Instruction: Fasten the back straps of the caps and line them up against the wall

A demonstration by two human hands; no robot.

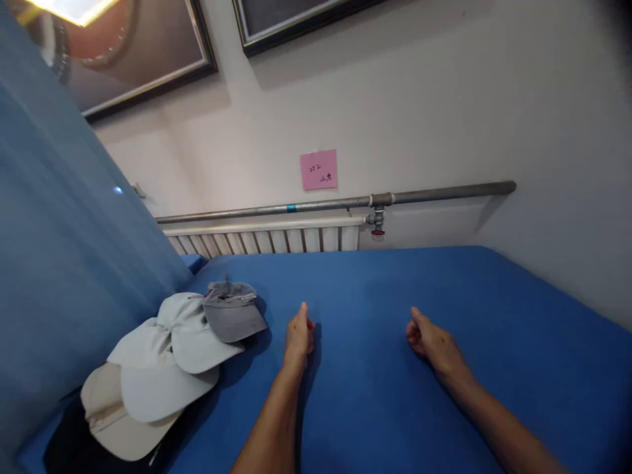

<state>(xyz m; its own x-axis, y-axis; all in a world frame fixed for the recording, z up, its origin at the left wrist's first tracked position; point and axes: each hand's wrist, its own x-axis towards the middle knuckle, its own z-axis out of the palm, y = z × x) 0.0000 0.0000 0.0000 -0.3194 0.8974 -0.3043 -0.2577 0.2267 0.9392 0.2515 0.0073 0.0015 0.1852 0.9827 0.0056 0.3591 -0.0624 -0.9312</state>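
Both my hands rest on a blue cloth-covered table (395, 283). My left hand (299, 337) lies on its edge with the fingers curled in and the thumb on top, holding nothing I can see. My right hand (430, 341) is a loose fist on the cloth, thumb pointing left, also with nothing visible in it. To the left of my left hand lies a stack of baseball caps (168, 362): a grey one (231, 309) on top at the back, white ones under it, a beige one at the front.
A blue panel (64, 250) rises on the left. Behind the table are a white radiator (266, 239), a metal pipe (336, 203) with a valve, a pink note (318, 169) on the wall, and framed pictures (148, 59) above.
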